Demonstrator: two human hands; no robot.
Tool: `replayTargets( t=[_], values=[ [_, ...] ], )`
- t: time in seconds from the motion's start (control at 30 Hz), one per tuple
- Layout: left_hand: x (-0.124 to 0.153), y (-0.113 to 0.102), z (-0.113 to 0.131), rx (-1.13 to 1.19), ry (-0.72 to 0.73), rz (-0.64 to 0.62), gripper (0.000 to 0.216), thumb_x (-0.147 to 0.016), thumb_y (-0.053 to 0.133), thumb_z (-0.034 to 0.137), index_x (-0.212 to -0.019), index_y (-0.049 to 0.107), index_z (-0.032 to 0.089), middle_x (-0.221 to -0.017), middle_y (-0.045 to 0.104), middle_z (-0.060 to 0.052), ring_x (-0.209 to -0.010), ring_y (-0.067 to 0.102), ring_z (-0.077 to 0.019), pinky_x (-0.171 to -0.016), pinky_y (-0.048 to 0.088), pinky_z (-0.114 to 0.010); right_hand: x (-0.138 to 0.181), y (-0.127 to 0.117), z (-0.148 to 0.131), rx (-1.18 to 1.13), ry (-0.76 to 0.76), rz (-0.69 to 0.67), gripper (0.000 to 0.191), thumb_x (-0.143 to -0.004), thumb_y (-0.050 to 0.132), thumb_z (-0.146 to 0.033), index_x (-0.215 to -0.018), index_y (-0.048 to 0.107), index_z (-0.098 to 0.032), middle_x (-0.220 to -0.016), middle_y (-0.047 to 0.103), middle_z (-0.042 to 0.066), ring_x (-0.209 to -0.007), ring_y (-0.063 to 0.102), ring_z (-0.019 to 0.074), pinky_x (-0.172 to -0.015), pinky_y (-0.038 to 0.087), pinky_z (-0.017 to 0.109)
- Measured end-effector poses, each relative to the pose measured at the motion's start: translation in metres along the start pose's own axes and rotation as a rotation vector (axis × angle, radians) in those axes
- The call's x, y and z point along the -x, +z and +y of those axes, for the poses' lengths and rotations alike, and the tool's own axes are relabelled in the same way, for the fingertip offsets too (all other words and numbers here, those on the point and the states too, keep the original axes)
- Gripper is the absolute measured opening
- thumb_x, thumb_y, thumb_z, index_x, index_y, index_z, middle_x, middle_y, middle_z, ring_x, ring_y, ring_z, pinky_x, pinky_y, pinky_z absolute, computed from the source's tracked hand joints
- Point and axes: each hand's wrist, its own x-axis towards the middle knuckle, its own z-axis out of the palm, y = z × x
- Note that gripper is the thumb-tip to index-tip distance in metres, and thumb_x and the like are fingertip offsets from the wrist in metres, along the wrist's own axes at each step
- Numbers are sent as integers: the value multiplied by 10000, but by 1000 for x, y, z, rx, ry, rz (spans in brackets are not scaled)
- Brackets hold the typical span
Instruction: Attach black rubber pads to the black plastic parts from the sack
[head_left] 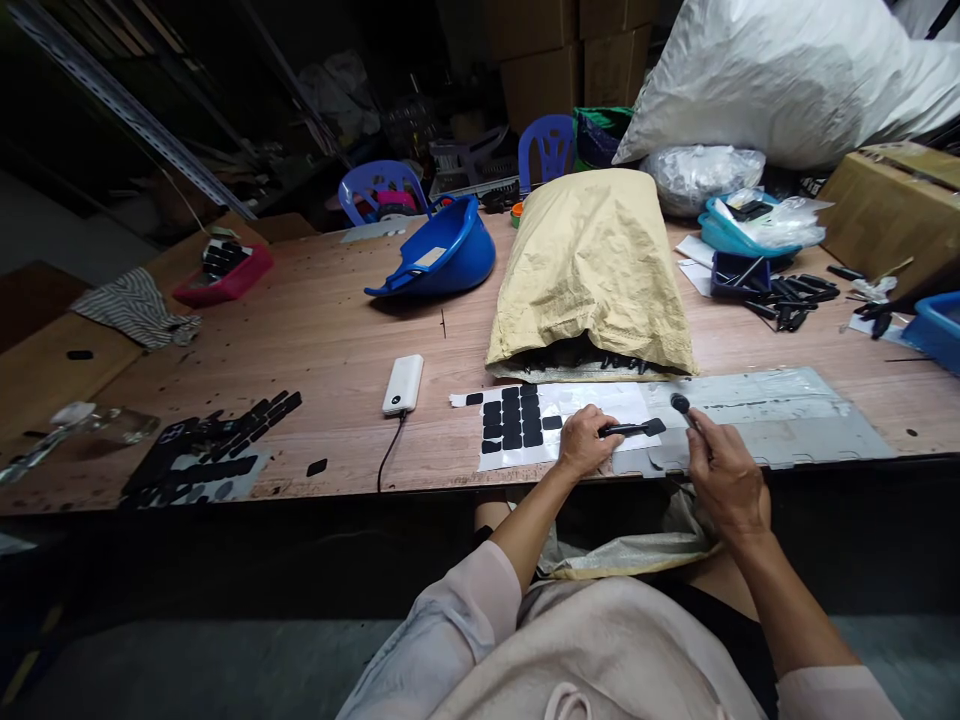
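Observation:
My left hand [589, 440] is closed on a slim black piece [634, 430] with a wider flat end, holding it low over the white sheet [574, 400] and the grey board. Rows of black rounded-square pads [521, 416] stick to that sheet, left of my left hand. My right hand [727, 480] grips a short tool with a round black head [680, 403], its head above the grey board [780, 420]. The head and the black piece are apart. My fingers cover most of the tool's handle.
A yellowish sack [592, 260] with black parts in its mouth lies behind the sheet. Blue basin [450, 250], white power bank [404, 385] and black strips [255, 425] are to the left. Black parts [799, 295] and a cardboard box [892, 215] are at right.

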Motion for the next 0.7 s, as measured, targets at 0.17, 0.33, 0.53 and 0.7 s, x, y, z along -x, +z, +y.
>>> replayTargets(
  t=[0.17, 0.33, 0.53, 0.7],
  values=[
    [-1, 0, 0, -7, 2, -15, 201, -837, 834, 242, -1035, 854, 268, -985, 709, -14, -975, 691, -201, -904, 559, -316, -29, 2, 46, 267, 122, -96, 332, -1020, 580, -296, -1257, 797, -214, -949, 658, 86, -781, 496, 183, -680, 317, 314],
    [-1, -1, 0, -11, 11, -15, 191, -852, 825, 253, -1039, 851, 273, -990, 716, -14, -1002, 695, -208, -924, 558, -324, -43, 16, 55, 370, 143, -144, 333, -1032, 561, -292, -1238, 813, -224, -928, 617, 103, -814, 404, 201, -706, 232, 342],
    [2, -4, 0, -24, 16, -31, 186, -886, 800, 266, -1066, 843, 265, -1016, 721, -18, -1011, 694, -205, -940, 546, -322, -44, 25, 44, 365, 195, -83, 329, -991, 595, -263, -1244, 804, -229, -1002, 596, 110, -841, 380, 199, -720, 202, 352],
    [0, -6, -2, -33, 31, -42, 173, -930, 761, 283, -1087, 830, 266, -1034, 719, -23, -1031, 687, -208, -956, 536, -326, -42, 25, 45, 362, 185, -76, 343, -984, 579, -269, -1245, 796, -226, -1012, 594, 112, -857, 393, 210, -730, 203, 361]
  ],
)
